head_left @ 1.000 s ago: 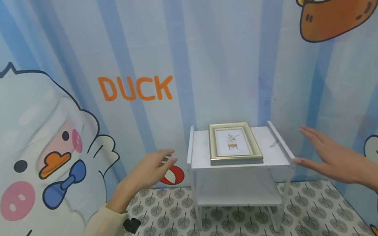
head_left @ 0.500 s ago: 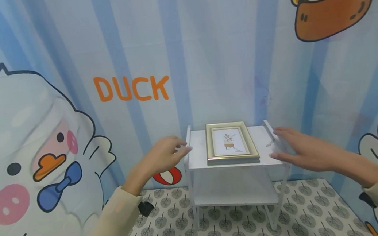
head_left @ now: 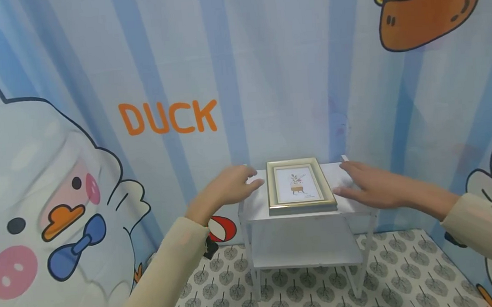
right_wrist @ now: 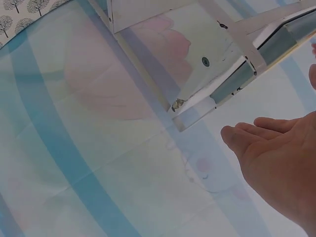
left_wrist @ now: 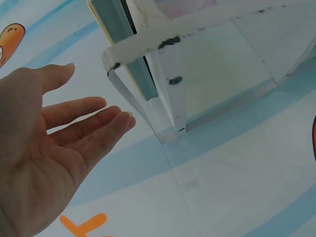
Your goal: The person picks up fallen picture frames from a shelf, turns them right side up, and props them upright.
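A picture frame (head_left: 301, 184) with a pale gold border lies face up on the top of a small white shelf stand (head_left: 260, 209); its picture shows a plant on a small stool. My left hand (head_left: 233, 185) hovers by the stand's left side, fingers apart and relaxed, holding nothing. On the other side, my right hand (head_left: 370, 185) is above the right edge, thumb near the frame's right border; whether they touch cannot be told. In the left wrist view the left hand (left_wrist: 59, 143) is apart from the stand. The right wrist view shows the frame's side (right_wrist: 281, 47) past the stand's rail.
Behind the stand hangs a striped blue curtain (head_left: 283, 75) with cartoon prints, including a large duck on the left. The stand has a lower shelf (head_left: 306, 249). Tree-patterned flooring (head_left: 290, 298) lies beneath it.
Both hands have moved inward toward the picture frame, from outside the stand's sides to over its top. The frame has stayed in its place on the stand.
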`<act>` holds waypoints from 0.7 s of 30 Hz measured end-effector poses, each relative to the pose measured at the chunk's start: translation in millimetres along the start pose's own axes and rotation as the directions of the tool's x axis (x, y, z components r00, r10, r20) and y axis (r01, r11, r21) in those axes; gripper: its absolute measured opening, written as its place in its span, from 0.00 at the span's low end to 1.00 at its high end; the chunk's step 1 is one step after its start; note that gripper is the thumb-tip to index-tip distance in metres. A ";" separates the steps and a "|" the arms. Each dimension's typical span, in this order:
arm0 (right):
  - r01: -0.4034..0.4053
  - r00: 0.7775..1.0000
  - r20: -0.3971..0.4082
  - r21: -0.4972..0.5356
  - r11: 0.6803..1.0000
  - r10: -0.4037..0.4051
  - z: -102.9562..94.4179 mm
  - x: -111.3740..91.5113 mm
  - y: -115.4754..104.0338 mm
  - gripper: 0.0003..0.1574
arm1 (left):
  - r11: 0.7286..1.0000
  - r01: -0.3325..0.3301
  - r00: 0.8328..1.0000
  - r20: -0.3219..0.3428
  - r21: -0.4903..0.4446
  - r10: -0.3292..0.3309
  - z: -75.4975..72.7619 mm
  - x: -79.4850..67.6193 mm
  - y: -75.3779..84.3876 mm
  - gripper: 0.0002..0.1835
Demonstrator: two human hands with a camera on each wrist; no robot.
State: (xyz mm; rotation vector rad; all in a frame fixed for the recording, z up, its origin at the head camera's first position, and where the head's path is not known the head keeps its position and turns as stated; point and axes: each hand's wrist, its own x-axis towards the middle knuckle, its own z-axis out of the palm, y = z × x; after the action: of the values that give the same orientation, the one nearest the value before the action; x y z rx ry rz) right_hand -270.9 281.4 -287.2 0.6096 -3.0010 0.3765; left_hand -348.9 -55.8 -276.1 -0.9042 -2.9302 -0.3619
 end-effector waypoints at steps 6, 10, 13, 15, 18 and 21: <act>-0.011 0.999 0.045 -0.042 0.999 0.013 2.2 22.8 -7.7 0.59 | 1.000 0.022 0.998 0.062 -0.008 -0.022 0.4 25.1 9.9 0.28; -0.028 0.996 0.087 -0.055 0.998 0.033 6.2 37.0 -14.4 0.59 | 1.000 0.000 0.997 0.080 -0.030 0.002 2.1 35.9 13.0 0.24; -0.035 0.993 0.108 -0.041 0.999 0.039 10.1 48.3 -16.1 0.57 | 0.999 -0.008 0.996 0.086 -0.044 0.012 3.7 42.4 14.4 0.24; -0.048 0.991 0.122 -0.040 0.998 0.053 12.5 54.4 -15.4 0.56 | 0.998 -0.001 0.996 0.087 -0.056 0.006 4.1 45.2 15.7 0.25; -0.067 0.988 0.133 -0.049 0.997 0.073 14.6 62.0 -12.5 0.52 | 0.998 0.013 0.996 0.091 -0.067 -0.007 5.1 49.0 16.5 0.23; -0.091 0.984 0.148 -0.056 0.994 0.098 13.8 65.7 -8.5 0.51 | 0.997 0.023 0.995 0.103 -0.076 -0.015 7.3 53.2 17.2 0.21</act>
State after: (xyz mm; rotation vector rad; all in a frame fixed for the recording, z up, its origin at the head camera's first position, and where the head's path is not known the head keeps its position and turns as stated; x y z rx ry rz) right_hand -328.1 245.6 -291.9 0.5150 -3.1817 0.2718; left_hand -383.1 -11.1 -273.3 -0.9311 -3.0391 -0.4455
